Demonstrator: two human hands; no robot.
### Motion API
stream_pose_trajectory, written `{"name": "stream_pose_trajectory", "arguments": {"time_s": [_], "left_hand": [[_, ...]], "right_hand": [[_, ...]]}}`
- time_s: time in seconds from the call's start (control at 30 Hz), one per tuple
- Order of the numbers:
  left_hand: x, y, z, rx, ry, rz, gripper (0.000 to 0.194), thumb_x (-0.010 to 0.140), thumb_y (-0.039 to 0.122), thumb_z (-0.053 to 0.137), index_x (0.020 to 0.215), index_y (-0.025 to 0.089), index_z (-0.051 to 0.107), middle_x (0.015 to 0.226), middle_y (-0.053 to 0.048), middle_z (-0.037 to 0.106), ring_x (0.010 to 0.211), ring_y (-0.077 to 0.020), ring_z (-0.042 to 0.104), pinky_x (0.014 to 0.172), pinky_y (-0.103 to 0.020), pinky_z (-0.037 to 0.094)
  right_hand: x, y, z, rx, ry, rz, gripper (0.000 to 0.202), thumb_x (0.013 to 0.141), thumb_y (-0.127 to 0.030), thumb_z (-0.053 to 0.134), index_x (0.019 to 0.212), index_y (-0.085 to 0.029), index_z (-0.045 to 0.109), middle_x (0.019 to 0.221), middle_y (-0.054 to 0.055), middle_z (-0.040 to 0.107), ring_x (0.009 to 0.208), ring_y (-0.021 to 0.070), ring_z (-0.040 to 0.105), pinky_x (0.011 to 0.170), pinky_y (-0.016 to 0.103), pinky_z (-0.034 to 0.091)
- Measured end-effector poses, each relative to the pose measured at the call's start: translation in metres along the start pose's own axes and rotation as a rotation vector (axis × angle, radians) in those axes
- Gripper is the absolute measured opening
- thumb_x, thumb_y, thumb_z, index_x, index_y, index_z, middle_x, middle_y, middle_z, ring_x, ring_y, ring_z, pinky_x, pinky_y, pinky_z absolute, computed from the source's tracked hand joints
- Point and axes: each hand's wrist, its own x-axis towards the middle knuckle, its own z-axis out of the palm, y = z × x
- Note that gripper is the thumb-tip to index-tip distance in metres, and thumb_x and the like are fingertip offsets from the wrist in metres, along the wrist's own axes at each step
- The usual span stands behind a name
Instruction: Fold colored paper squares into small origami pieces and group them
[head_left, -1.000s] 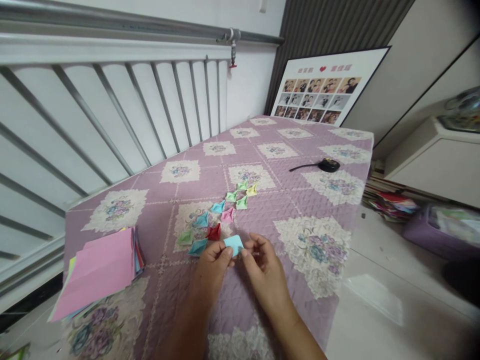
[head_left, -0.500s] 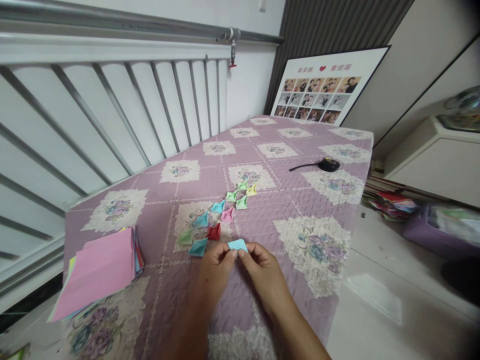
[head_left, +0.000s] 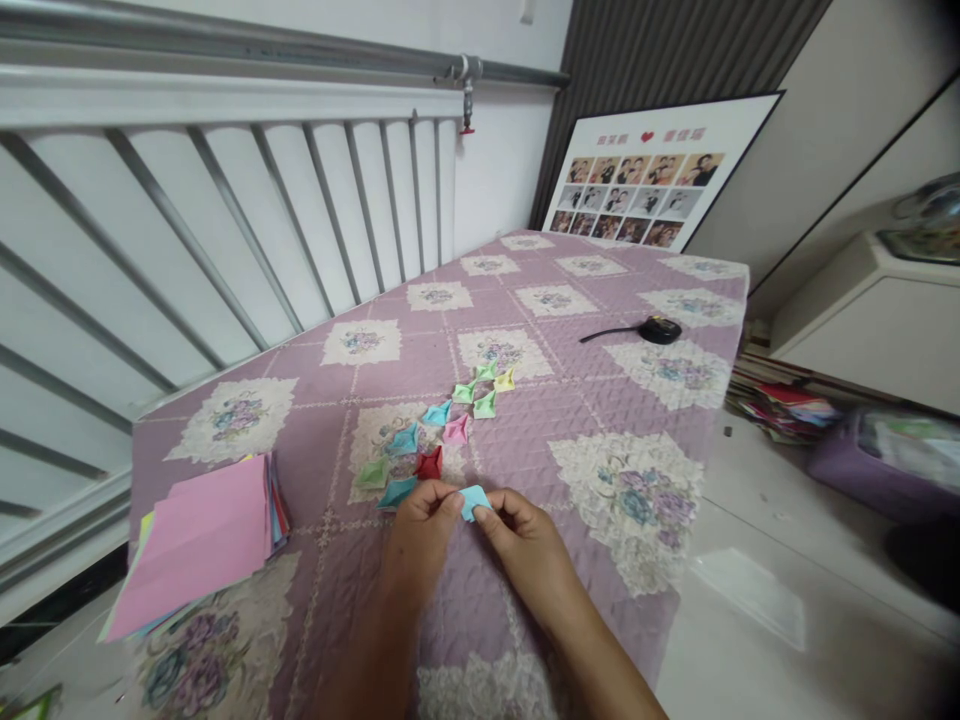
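A small folded light-blue paper is pinched between both my hands, just above the tablecloth. My left hand grips its left edge between thumb and fingers. On the right edge, my right hand closes with the thumb on top. Just beyond the hands lie several small folded paper pieces: a red one, a pink one, a yellow one, and several blue and green ones. The nearest blue folded piece is partly hidden by my left hand.
A stack of coloured paper, pink on top, lies at the left table edge. A black tape measure with a strap rests at the far right. A radiator runs along the left side. A photo board leans behind the table.
The blue paper has turned and shows a different outline between my fingers. My left hand has shifted slightly left, its thumb now at the paper's side.
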Motion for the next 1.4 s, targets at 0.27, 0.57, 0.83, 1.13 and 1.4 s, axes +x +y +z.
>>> {"name": "stream_pose_trajectory", "arguments": {"time_s": [0.27, 0.57, 0.83, 1.13, 1.4], "left_hand": [[-0.002, 0.005, -0.001, 0.042, 0.012, -0.002, 0.015, 0.079, 0.031, 0.053, 0.07, 0.02, 0.057, 0.063, 0.005, 0.052, 0.061, -0.0118, 0.047, 0.06, -0.023, 0.034], [-0.003, 0.004, 0.0, 0.057, 0.012, 0.019, 0.015, 0.08, 0.032, 0.052, 0.071, 0.02, 0.055, 0.064, 0.005, 0.051, 0.061, -0.0121, 0.046, 0.059, -0.023, 0.034], [0.0, -0.004, 0.003, -0.08, -0.013, -0.007, 0.019, 0.079, 0.036, 0.053, 0.071, 0.019, 0.055, 0.059, 0.005, 0.047, 0.057, -0.0115, 0.043, 0.057, -0.023, 0.034], [0.0, -0.005, 0.006, -0.088, -0.126, -0.038, 0.014, 0.076, 0.031, 0.058, 0.077, 0.018, 0.061, 0.064, 0.004, 0.052, 0.059, -0.0109, 0.044, 0.059, -0.022, 0.035], [-0.001, -0.002, 0.006, -0.018, -0.116, -0.03, 0.014, 0.076, 0.032, 0.058, 0.075, 0.018, 0.062, 0.065, 0.004, 0.055, 0.061, -0.0123, 0.047, 0.06, -0.023, 0.034]], "right_hand": [[-0.001, -0.007, -0.001, 0.153, 0.008, 0.151, 0.032, 0.068, -0.049, 0.071, 0.065, -0.018, 0.061, 0.061, -0.003, 0.055, 0.057, 0.0108, 0.044, 0.054, 0.022, 0.034], [-0.003, -0.008, -0.001, 0.196, -0.042, 0.189, 0.036, 0.069, -0.052, 0.068, 0.065, -0.019, 0.056, 0.058, -0.006, 0.046, 0.055, 0.0092, 0.035, 0.053, 0.022, 0.028], [-0.002, -0.008, 0.002, 0.146, 0.004, 0.132, 0.035, 0.07, -0.051, 0.067, 0.063, -0.02, 0.054, 0.058, -0.005, 0.046, 0.055, 0.0097, 0.036, 0.052, 0.021, 0.029], [-0.002, -0.003, 0.001, 0.173, 0.011, 0.152, 0.034, 0.071, -0.049, 0.068, 0.064, -0.019, 0.054, 0.06, -0.005, 0.049, 0.056, 0.01, 0.041, 0.053, 0.021, 0.033], [0.0, -0.004, 0.001, 0.11, 0.101, -0.094, 0.022, 0.077, -0.041, 0.064, 0.073, -0.021, 0.054, 0.068, -0.004, 0.052, 0.064, 0.0121, 0.049, 0.06, 0.022, 0.041]]}}
